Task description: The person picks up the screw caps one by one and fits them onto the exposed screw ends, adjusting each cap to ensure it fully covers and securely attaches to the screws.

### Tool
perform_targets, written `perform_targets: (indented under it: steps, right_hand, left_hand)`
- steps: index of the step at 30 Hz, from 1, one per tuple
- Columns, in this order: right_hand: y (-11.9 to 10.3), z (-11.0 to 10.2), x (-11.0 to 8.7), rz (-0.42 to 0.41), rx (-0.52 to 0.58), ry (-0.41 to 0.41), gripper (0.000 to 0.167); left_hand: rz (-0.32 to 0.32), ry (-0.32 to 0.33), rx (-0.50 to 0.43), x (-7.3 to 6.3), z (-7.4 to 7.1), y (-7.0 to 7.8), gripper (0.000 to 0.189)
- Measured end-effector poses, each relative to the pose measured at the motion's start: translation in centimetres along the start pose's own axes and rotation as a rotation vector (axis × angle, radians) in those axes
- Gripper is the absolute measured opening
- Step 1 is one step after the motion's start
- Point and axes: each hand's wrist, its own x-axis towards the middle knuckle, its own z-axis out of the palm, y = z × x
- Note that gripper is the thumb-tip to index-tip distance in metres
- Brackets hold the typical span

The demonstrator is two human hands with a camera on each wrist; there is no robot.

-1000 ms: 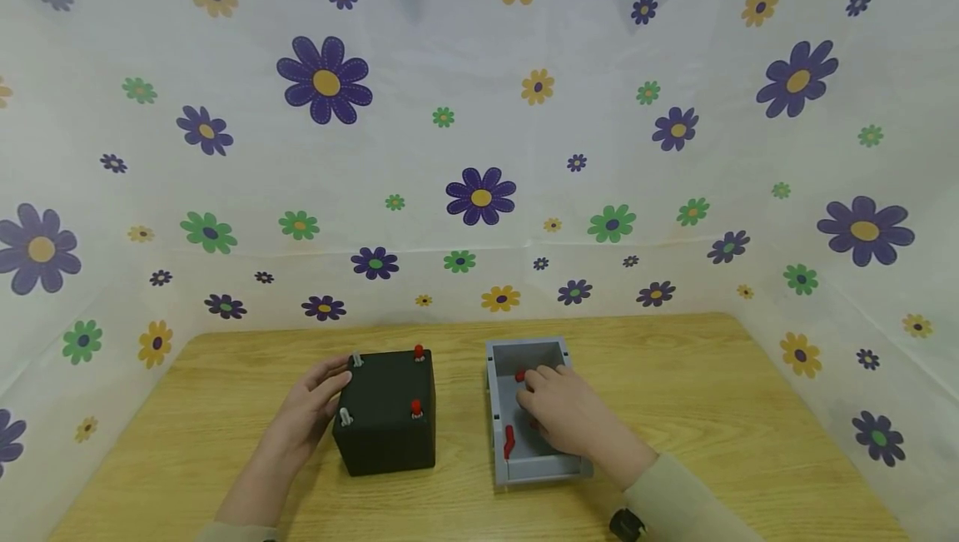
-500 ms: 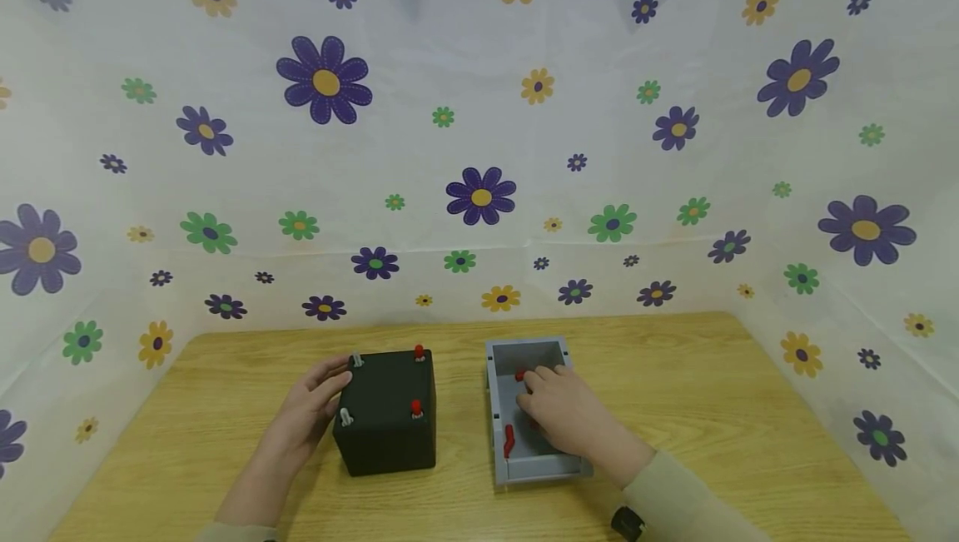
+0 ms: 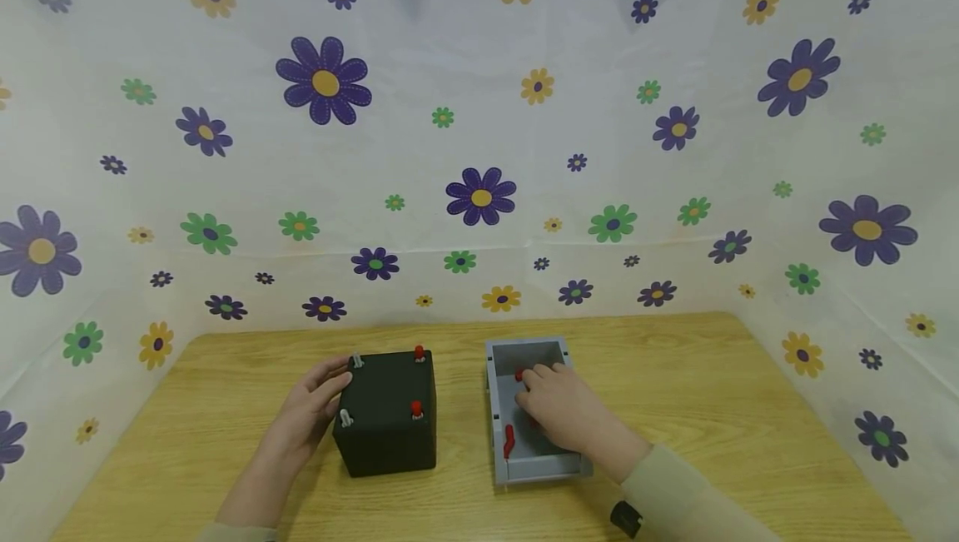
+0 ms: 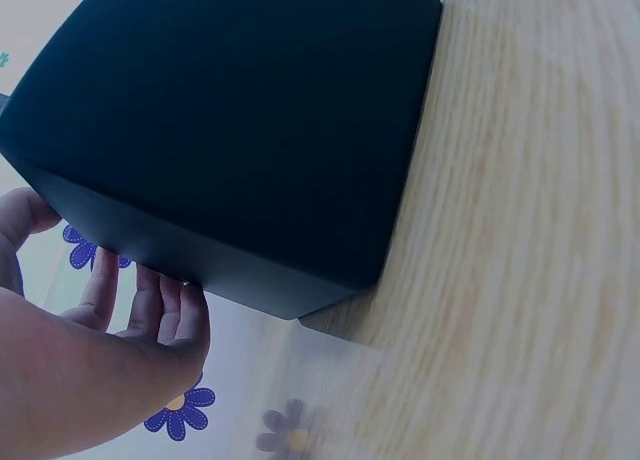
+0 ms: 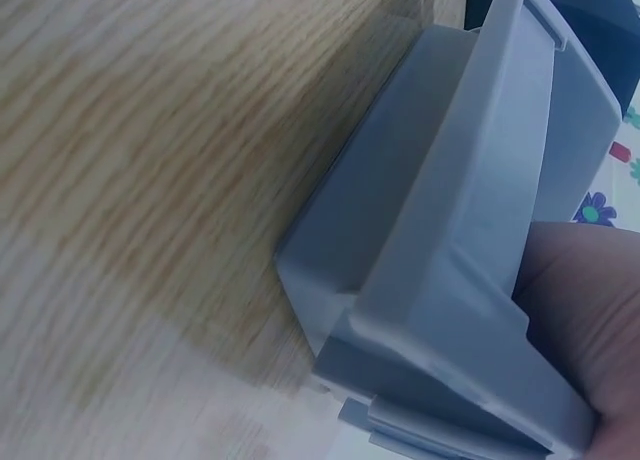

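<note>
A black box [image 3: 385, 392] stands on the table left of centre. On its top are two metal toggle switches [image 3: 346, 416] along the left edge and two with red caps [image 3: 416, 409] along the right. My left hand [image 3: 303, 413] rests against the box's left side, fingertips on that face and thumb at the upper edge. Right of the box sits a grey plastic bin [image 3: 528, 469]. My right hand [image 3: 558, 407] reaches down into it, fingers bent; its fingertips are hidden, so I cannot tell whether they hold anything. A bent red piece [image 3: 509, 440] lies in the bin near its left wall.
Another red bit [image 3: 519, 375] shows beside the right hand's fingers, deeper in the bin. A small black object [image 3: 625, 519] shows at the right sleeve. The wood-grain table [image 3: 659, 375] is enclosed by a flower-print sheet [image 3: 419, 151] at the back and sides.
</note>
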Motion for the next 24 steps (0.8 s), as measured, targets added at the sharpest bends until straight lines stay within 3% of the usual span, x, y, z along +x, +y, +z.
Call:
perform_targets:
  steps: [24]
  right_hand:
    - [-0.59, -0.01, 0.49, -0.002, -0.033, 0.023, 0.004]
  left_hand:
    - [0.005, -0.003, -0.004, 0.12, -0.15, -0.19, 0.022]
